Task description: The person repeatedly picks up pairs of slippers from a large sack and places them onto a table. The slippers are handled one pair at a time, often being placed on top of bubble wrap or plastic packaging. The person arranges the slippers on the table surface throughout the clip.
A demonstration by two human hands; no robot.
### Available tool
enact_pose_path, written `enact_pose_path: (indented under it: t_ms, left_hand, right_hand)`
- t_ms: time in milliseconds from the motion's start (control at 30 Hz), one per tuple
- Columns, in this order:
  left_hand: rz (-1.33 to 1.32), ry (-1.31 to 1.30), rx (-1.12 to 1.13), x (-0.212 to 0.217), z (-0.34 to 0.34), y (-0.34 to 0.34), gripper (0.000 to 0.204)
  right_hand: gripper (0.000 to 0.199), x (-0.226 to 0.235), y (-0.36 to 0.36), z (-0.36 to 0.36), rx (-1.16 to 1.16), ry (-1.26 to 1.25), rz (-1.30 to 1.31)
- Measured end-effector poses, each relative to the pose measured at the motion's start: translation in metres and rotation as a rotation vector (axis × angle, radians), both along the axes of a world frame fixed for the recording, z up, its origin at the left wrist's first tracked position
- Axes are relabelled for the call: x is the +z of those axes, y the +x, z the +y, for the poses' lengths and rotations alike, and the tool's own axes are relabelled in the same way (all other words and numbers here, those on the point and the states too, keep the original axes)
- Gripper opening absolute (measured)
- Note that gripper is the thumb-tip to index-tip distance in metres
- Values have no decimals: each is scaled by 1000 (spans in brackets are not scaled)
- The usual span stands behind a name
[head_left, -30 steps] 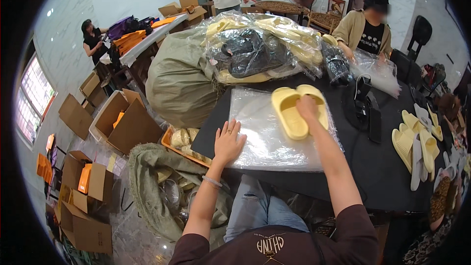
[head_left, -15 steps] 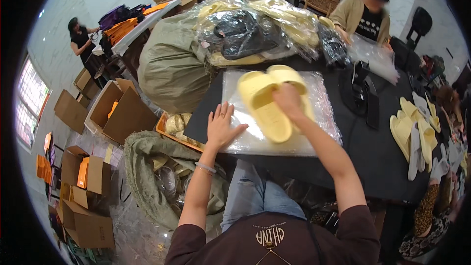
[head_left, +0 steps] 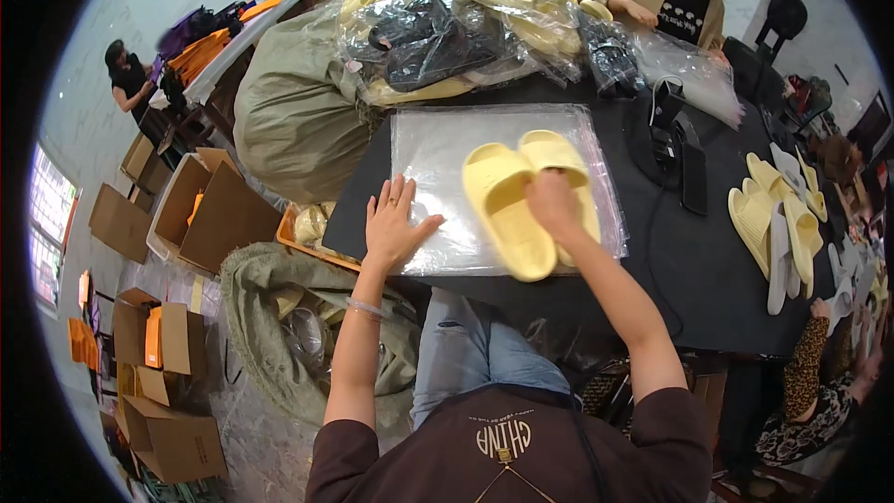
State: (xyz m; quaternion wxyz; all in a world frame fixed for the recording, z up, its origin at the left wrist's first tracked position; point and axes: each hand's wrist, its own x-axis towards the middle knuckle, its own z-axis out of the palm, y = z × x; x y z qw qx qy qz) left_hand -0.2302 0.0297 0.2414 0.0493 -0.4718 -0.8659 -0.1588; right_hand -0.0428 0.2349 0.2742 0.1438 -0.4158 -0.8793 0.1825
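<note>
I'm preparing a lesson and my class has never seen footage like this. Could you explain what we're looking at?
There is no machine here, just a person working with two bare hands. The view comes from a wide camera worn on that person's head, looking down, so straight edges bend near the rim.

The left hand lies flat, fingers spread, at the left edge of some clear plastic on a black table. The right hand holds a pair of yellow slippers over the plastic; whether they touch it is hard to tell.

To the right lie loose slippers, yellow and grey. At the far side sit bagged slippers, some yellow, some black.
</note>
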Motion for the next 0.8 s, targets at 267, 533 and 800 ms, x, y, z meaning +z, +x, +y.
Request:
enact_pose_path:
  t_ms: [267, 533, 800]
  left_hand:
    - [-39, 84, 19, -9, -2, -4, 73]
    - [-71, 134, 100, -4, -2, -2, 70]
    - [-73, 132, 112, -5, -2, -2, 72]
  right_hand:
    - [43, -26, 27, 45, -171, 174, 106]
    - [46, -35, 35, 59, -67, 168, 208]
    - [47, -31, 35, 57, -81, 145, 167]
